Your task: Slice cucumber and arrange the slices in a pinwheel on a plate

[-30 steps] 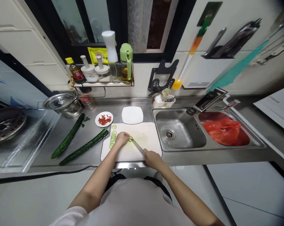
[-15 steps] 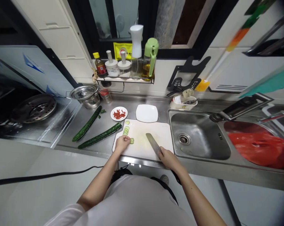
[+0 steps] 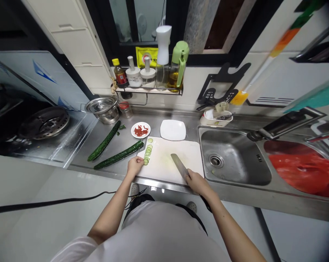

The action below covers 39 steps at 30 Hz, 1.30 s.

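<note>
A white cutting board (image 3: 190, 153) lies on the steel counter in front of me. A row of cucumber slices (image 3: 147, 153) lines its left side. My left hand (image 3: 135, 165) rests at the board's near left corner, fingers curled just below the slices. My right hand (image 3: 197, 182) is closed on the handle of a knife (image 3: 179, 166), whose blade lies over the board's middle, pointing away. A partly cut cucumber (image 3: 118, 155) lies with its cut end at the board's left edge, and a whole cucumber (image 3: 104, 141) sits further left.
Behind the board stand a small dish of red chilli pieces (image 3: 140, 130) and an empty white plate (image 3: 173, 130). A steel sink (image 3: 229, 160) is to the right, a red basin (image 3: 303, 169) beyond it. A lidded pot (image 3: 102, 108) and a stove (image 3: 43, 123) sit left.
The knife has lifted off the slices and swung to the board's middle. My left hand has slid towards the board's near left corner, and the loose slice has joined the row.
</note>
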Available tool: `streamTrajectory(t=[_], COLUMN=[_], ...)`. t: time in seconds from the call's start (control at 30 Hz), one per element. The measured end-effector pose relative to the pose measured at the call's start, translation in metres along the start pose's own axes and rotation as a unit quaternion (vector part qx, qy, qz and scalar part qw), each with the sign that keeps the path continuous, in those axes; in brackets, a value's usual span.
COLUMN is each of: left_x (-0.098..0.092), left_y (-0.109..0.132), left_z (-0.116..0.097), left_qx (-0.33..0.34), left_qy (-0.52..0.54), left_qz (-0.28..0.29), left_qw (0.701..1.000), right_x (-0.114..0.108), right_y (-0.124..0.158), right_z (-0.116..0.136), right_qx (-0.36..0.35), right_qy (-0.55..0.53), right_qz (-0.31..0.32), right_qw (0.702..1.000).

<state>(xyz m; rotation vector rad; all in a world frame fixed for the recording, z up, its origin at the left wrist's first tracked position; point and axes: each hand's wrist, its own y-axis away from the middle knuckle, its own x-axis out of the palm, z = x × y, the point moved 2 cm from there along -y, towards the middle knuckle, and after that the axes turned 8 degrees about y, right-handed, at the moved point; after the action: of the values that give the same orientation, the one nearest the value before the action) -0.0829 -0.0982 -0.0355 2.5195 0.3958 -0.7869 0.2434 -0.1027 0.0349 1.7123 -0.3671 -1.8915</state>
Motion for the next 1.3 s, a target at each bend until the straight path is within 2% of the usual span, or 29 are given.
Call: streamTrajectory(t=[0.33, 0.53, 0.67, 0.8, 0.93, 1.1, 1.2, 1.3], left_x=[-0.004, -0.007, -0.011, -0.014, -0.012, 0.005, 0.017, 0.025], left_y=[0.008, 0.009, 0.009, 0.005, -0.010, -0.049, -0.074, -0.090], left_z=[-0.011, -0.016, -0.028, -0.050, -0.082, -0.123, -0.136, -0.137], left_qx=[0.023, 0.028, 0.042, 0.083, 0.123, 0.162, 0.166, 0.175], left_qy=[-0.080, -0.084, -0.071, -0.054, -0.089, -0.201, -0.267, -0.320], left_qz=[-0.010, -0.009, -0.008, -0.012, -0.022, -0.018, 0.007, 0.021], left_qw=[0.996, 0.996, 0.997, 0.995, 0.988, 0.966, 0.949, 0.931], right_x=[-0.001, -0.007, -0.012, -0.013, -0.013, -0.013, -0.012, -0.011], right_y=[-0.004, -0.002, -0.001, -0.002, -0.004, -0.006, -0.006, -0.004], right_z=[0.009, 0.008, 0.006, 0.005, 0.006, 0.006, 0.005, 0.003], right_qx=[0.006, -0.007, 0.004, 0.006, 0.010, 0.009, 0.013, 0.014], right_qy=[0.009, 0.004, 0.001, -0.002, 0.001, -0.004, -0.003, -0.009], right_qz=[0.010, 0.002, 0.010, 0.006, 0.002, -0.005, -0.003, -0.003], right_qw=[1.000, 1.000, 1.000, 1.000, 1.000, 1.000, 1.000, 1.000])
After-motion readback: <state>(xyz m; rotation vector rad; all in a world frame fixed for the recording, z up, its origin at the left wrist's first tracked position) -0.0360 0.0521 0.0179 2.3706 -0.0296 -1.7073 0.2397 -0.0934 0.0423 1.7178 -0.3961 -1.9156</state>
